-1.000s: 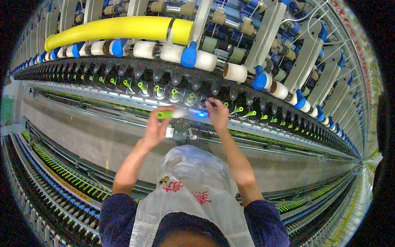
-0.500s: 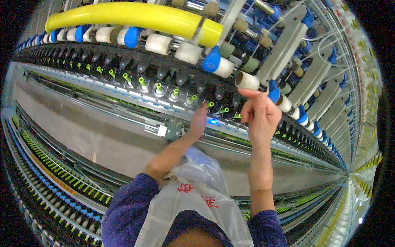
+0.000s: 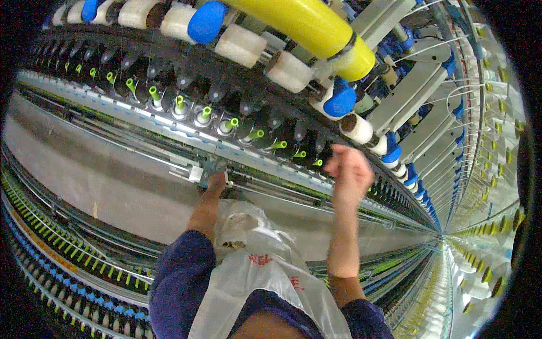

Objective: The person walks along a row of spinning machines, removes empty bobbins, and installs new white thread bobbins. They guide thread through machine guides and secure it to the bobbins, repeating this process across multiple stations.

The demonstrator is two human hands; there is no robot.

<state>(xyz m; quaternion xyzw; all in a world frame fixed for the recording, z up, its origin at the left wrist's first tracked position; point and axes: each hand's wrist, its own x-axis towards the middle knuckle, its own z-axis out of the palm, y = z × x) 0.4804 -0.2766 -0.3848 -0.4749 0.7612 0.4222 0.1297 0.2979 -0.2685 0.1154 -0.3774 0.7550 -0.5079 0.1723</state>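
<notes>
My right hand [image 3: 351, 174] is raised in front of the spinning frame, its fingers curled and pinched together; whatever they may hold is too small to see. Just to its left is the end of a row of spindles with green tops [image 3: 279, 144]. Lower down, my left hand [image 3: 216, 182] reaches to a small grey box [image 3: 213, 167] on the lower rail, beside a white block [image 3: 195, 174]. Its fingers are dark and blurred, so their grip is unclear. White rollers [image 3: 241, 46] with blue caps [image 3: 341, 98] run above the spindles.
A thick yellow tube [image 3: 305, 25] lies across the top of the rollers. Grey slanted arms [image 3: 415, 85] line the frame at right. Behind me, at lower left, another machine [image 3: 73, 282] carries rows of green-topped spindles. A grey floor [image 3: 124, 198] runs between.
My left hand has dropped from a green-topped spindle to the lower rail. The right hand has come down from beside a white roller, fingers curled in. The whole view has shifted along the machine.
</notes>
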